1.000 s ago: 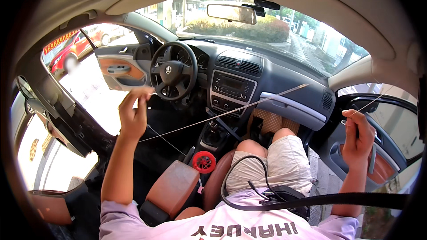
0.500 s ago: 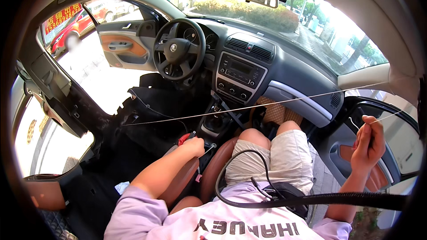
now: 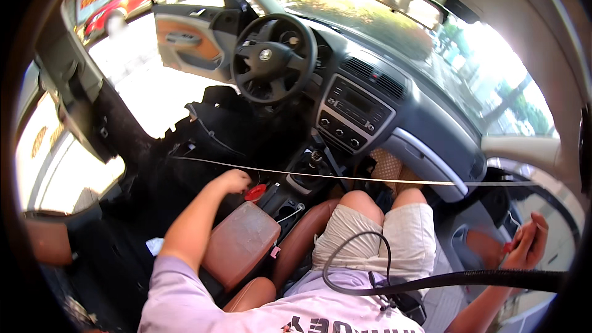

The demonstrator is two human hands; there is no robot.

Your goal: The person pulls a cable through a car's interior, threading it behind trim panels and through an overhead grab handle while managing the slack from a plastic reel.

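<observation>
My left hand is low left of the gear lever, fingers curled beside a red round reel; what they hold is unclear. At the right, near the open passenger door, my right hand is closed on a thin white cord, with a small red item at its palm. A long pale line crosses the cabin above the gear lever. The reel lies by the front end of the brown armrest. My knees are bent in light shorts, and a black cable loops over my lap.
The steering wheel and dashboard are ahead. The driver's door stands open beside dark loose material in the footwell. A black strap crosses in front at right. A red car is parked outside at left.
My left hand came down from mid-air to beside the reel. My right hand moved right and now sits lower in view. The line dropped, its right end most. The view has tilted.
</observation>
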